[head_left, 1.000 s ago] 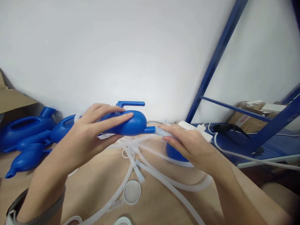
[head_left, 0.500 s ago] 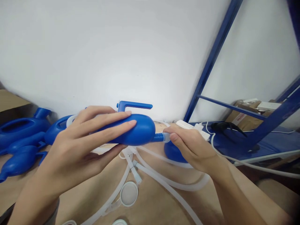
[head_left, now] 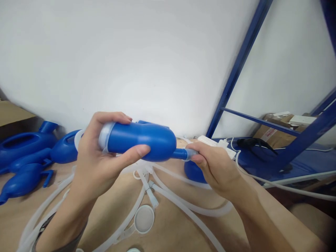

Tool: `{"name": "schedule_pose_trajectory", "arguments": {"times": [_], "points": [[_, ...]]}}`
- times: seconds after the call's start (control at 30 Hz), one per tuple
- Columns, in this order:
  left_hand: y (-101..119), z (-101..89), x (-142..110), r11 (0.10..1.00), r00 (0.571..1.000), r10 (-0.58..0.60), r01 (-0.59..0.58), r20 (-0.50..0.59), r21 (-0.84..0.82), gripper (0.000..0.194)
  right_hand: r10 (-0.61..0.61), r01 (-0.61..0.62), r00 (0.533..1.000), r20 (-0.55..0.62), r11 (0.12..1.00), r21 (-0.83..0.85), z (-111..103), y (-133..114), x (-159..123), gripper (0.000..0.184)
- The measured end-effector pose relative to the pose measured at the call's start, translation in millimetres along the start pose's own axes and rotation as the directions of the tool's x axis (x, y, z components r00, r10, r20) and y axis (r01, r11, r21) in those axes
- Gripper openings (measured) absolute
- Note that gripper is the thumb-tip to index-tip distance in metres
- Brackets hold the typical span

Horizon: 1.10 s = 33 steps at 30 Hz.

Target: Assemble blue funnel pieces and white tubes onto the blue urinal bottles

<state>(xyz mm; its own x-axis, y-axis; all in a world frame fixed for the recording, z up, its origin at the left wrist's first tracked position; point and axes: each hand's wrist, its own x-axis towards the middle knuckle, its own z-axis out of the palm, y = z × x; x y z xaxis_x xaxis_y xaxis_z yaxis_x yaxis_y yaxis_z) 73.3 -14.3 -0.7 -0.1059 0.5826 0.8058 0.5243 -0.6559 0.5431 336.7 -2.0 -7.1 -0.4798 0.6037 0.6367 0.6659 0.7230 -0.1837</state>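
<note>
A blue plastic bottle (head_left: 141, 140) with a rounded body is held sideways above the table, its narrow spout pointing right. Around its left end sits a translucent collar (head_left: 105, 137). My left hand (head_left: 97, 164) wraps around the collar end, thumb on the near side of the body. At the spout's tip, my right hand (head_left: 216, 164) pinches a clear tube end (head_left: 191, 154) fitted over it; how far the tube goes on is hidden by the fingers. Most of the bottle's handle is hidden behind the body.
Several blue plastic bottles (head_left: 23, 178) lie at the left. White tubes (head_left: 183, 206) and a round white cap (head_left: 144, 219) lie on the brown table. Another blue object (head_left: 194, 171) sits below my right hand. A white power strip (head_left: 207, 140), cables and a blue metal frame (head_left: 236, 75) stand right.
My left hand has rolled the bottle, so its handle has turned away behind the body and the collar now shows. My right hand keeps its pinch at the spout, slightly further right.
</note>
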Motion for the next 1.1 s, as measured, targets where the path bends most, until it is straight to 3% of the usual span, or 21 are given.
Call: {"name": "schedule_pose_trajectory", "arguments": {"times": [0.1, 0.2, 0.27, 0.37, 0.47, 0.53, 0.63, 0.7, 0.97, 1.1], "points": [[0.3, -5.1, 2.3, 0.980, 0.976, -0.197, 0.192, 0.095, 0.059, 0.040, -0.085, 0.075, 0.994, -0.074, 0.989, -0.130, 3.6, -3.9, -3.4, 0.066], [-2.8, -10.2, 4.7, 0.949, 0.928, -0.314, 0.300, 0.202, 0.100, 0.042, -0.109, 0.088, 0.988, -0.110, 0.979, -0.185, 4.1, -4.5, -5.0, 0.063], [-5.8, -13.2, 6.6, 0.936, 0.872, -0.349, 0.344, 0.344, 0.078, 0.048, -0.107, 0.078, 0.985, -0.137, 0.976, -0.204, 2.4, -2.0, -4.9, 0.062], [-8.3, -16.3, 9.6, 0.909, 0.741, -0.363, 0.416, 0.564, 0.039, 0.064, -0.102, 0.064, 0.981, -0.167, 0.974, -0.219, 1.1, 3.9, -3.6, 0.064], [-5.6, -16.7, 10.1, 0.883, 0.683, -0.413, 0.462, 0.603, 0.081, 0.065, -0.123, 0.091, 0.978, -0.165, 0.978, -0.189, 5.9, 11.1, -1.2, 0.063], [-1.7, -15.5, 7.9, 0.893, 0.710, -0.428, 0.428, 0.559, 0.141, 0.060, -0.152, 0.123, 0.972, -0.180, 0.979, -0.164, 11.8, 16.7, 0.3, 0.060], [4.4, -12.2, 2.5, 0.929, 0.821, -0.362, 0.280, 0.442, 0.241, 0.054, -0.176, 0.156, 0.968, -0.177, 0.980, -0.124, 20.3, 25.4, 1.9, 0.055], [8.0, -9.7, -0.8, 0.942, 0.871, -0.293, 0.192, 0.394, 0.276, 0.053, -0.170, 0.158, 0.973, -0.153, 0.983, -0.088, 23.8, 29.4, 2.2, 0.052], [19.7, -5.8, -7.9, 0.960, 0.944, -0.061, -0.033, 0.325, 0.278, 0.053, -0.016, 0.057, 0.986, -0.168, 0.970, 0.238, 25.8, 23.6, -2.7, 0.049], [19.6, -2.6, -11.1, 0.954, 0.945, 0.105, -0.185, 0.311, 0.237, 0.048, 0.057, -0.013, 0.988, -0.145, 0.958, 0.287, 24.4, 20.6, -5.4, 0.052]]}}
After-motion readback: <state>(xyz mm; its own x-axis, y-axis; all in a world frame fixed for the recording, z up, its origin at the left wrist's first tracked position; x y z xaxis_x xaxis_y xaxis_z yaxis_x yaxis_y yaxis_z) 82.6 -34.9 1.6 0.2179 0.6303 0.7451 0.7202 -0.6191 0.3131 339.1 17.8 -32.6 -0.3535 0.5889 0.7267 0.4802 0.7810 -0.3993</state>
